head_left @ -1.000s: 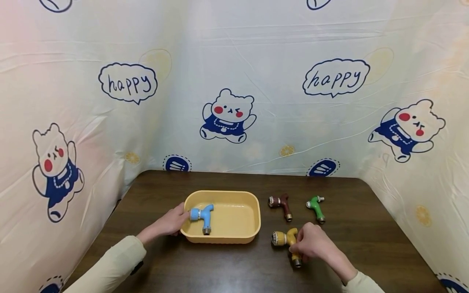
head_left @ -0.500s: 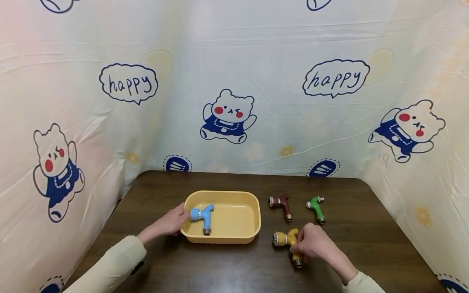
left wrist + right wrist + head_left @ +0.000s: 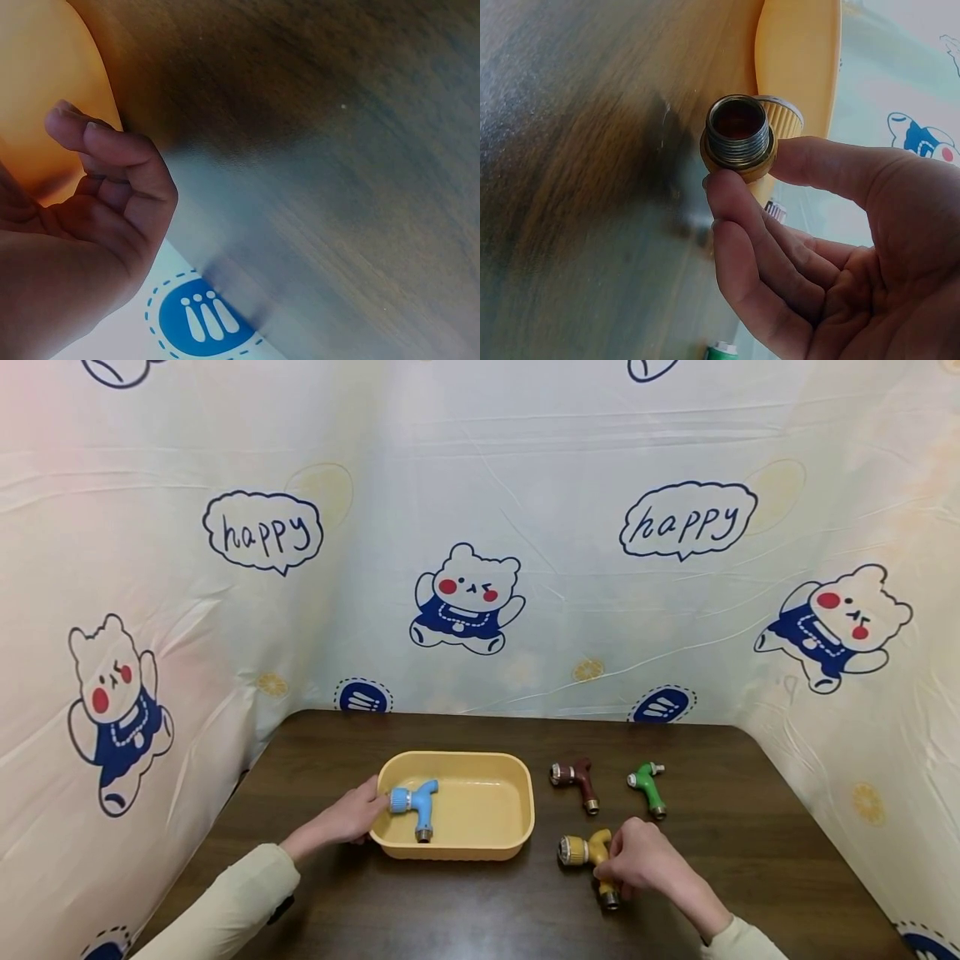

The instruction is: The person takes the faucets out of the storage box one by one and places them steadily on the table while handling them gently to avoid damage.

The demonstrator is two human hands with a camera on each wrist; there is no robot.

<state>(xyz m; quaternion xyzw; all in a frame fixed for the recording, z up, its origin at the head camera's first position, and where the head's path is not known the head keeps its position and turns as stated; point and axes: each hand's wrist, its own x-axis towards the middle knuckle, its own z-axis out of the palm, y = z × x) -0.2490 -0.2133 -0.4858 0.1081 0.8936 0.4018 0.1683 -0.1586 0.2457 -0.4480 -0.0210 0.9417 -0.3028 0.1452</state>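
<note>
My left hand [image 3: 354, 812] grips the left side of a yellow plastic basin [image 3: 457, 852]; in the left wrist view its fingers curl by the basin wall [image 3: 67, 45]. Inside the basin, toward its left end, lies a light blue tap [image 3: 424, 810]. My right hand [image 3: 643, 857] pinches a yellow tap [image 3: 576, 850] by its body, right of the basin. Seen from the right wrist, the thumb and fingers hold it near its threaded metal end [image 3: 741, 142], which faces the camera. Whether the yellow tap touches the table cannot be told.
Behind the right hand, a dark red tap [image 3: 581, 783] and a green tap [image 3: 648, 789] lie on the brown wooden table [image 3: 465, 910]. A pale printed curtain [image 3: 465, 460] encloses the table at the back and both sides.
</note>
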